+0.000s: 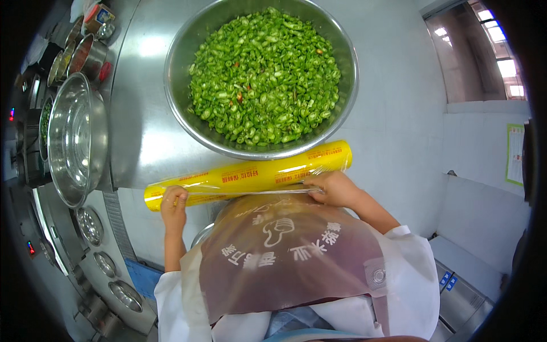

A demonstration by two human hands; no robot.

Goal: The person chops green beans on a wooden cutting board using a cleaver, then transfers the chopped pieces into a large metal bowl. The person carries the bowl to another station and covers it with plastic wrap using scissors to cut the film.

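Note:
A yellow roll of plastic cling film lies slantwise along the near edge of the steel table, against a large steel bowl. My left hand grips the film's loose edge near the roll's left end, thumb up. Near the right end, my right hand pinches the same edge, and the clear film is stretched between both hands. Chopped green peppers with a few red bits fill the steel bowl; its top rim is cut off by the frame.
An empty steel basin stands at the left on a neighbouring surface. Behind it are steel pots with food and a red-lidded jar. Smaller steel bowls sit at the lower left, near a blue board. A white wall rises at the right.

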